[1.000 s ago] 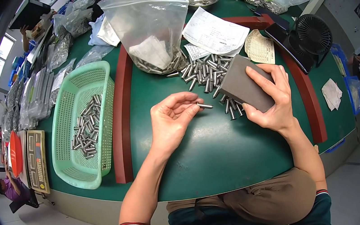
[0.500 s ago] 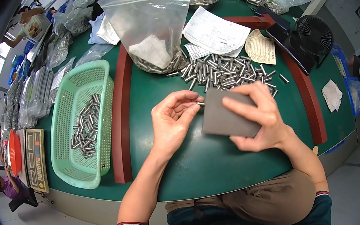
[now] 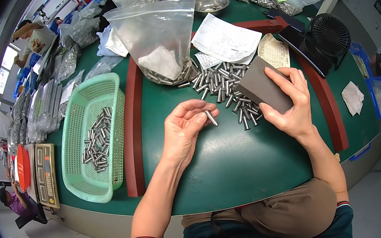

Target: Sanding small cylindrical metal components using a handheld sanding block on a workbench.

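Between the thumb and fingers of my left hand (image 3: pixel 183 128) is a small headed metal pin (image 3: pixel 212 118), held tilted above the green tabletop. My right hand (image 3: pixel 294 105) grips a dark grey rectangular block (image 3: pixel 266 87) that looks like a sanding sponge. That block is over the right side of a loose pile of metal pins (image 3: pixel 217 81) and hides part of it. Several pins at the pile's near edge lie just left of the block's lower edge. A gap separates the block from the pin in my left hand.
A green perforated basket (image 3: pixel 70 175) with more pins stands at the left, beside a red-brown wooden rail (image 3: pixel 135 169). Another rail (image 3: pixel 334 124) runs along the right. Beyond the pile are a clear plastic bag (image 3: pixel 155 32), papers (image 3: pixel 228 37) and a steel bowl (image 3: pixel 209 0). A black fan (image 3: pixel 331 35) stands far right.
My right hand and the block have moved right, away from the held pin to the pile. Several pins now lie nearer to me. The held pin shows more fully, and the view has shifted slightly.
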Motion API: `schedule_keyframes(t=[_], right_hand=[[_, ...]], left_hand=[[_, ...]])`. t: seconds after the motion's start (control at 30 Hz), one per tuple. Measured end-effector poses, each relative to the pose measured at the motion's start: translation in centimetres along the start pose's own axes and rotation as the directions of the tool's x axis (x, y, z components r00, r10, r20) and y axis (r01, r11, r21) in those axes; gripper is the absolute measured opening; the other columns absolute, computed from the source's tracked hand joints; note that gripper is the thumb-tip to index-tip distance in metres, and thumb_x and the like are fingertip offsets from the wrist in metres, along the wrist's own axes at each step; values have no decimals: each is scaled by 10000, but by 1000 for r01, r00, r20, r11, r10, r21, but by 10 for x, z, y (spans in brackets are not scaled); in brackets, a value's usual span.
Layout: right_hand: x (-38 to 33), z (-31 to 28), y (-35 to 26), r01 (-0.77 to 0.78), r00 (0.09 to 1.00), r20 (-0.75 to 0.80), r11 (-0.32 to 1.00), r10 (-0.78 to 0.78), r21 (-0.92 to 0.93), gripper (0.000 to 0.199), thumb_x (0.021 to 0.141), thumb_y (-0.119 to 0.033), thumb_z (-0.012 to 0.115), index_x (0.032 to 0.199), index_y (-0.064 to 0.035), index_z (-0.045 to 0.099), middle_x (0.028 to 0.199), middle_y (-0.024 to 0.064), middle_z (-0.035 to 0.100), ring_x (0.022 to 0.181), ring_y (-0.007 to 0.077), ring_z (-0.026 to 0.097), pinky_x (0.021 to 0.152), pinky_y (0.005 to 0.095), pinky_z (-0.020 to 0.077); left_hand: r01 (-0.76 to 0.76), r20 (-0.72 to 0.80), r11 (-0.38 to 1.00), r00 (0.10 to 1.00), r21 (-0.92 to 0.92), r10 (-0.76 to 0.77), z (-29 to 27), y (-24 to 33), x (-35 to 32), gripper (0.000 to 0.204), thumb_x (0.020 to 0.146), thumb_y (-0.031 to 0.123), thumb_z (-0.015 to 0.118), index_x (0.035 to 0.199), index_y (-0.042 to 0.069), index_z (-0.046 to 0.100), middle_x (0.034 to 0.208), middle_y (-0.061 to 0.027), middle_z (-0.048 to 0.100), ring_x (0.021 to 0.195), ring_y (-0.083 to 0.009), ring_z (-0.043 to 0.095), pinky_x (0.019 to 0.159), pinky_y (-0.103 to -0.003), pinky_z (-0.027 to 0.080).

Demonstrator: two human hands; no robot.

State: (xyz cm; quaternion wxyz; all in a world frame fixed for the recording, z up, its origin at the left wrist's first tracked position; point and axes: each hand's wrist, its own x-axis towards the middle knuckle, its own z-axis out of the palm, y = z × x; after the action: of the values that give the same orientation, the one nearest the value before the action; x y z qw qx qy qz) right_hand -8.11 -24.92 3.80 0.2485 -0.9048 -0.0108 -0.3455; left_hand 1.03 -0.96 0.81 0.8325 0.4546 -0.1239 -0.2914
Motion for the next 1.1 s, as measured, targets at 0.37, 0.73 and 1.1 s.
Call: schedule_keyframes(t=[0.37, 0.73, 1.1], right_hand=[[-1, 4, 1, -1, 1000, 5, 1000, 2, -9, 645, 549, -196, 774, 1162, -24, 672, 1049, 139, 564, 964, 282, 539, 847, 383, 396], [-1, 1, -3, -12, 998, 55, 1000, 13, -21, 659, 563, -164, 736, 1192, 10, 645, 1082, 166, 583, 984, 299, 555, 906, 377, 414], [-2, 6, -1, 14, 999, 34, 1000, -15, 18, 662, 549, -179, 780, 1184, -36, 660, 1066, 132, 563, 957, 278, 526, 838, 374, 392]], left_hand=[[22, 24, 999, 999, -33, -21, -5, -3, 2, 243, 898, 2, 637, 1135, 31, 589, 1098, -157, 667, 1030, -256, 663, 933, -359, 543], [66, -1, 994, 998, -83, -66, -5, -4, 2, 257, 898, 3, 636, 1149, 12, 578, 1110, -164, 657, 1043, -270, 657, 936, -364, 550], [86, -10, 994, 996, -64, -87, -4, -3, 0, 285, 894, 20, 651, 1172, 5, 587, 1110, -158, 664, 1054, -235, 649, 943, -334, 532]])
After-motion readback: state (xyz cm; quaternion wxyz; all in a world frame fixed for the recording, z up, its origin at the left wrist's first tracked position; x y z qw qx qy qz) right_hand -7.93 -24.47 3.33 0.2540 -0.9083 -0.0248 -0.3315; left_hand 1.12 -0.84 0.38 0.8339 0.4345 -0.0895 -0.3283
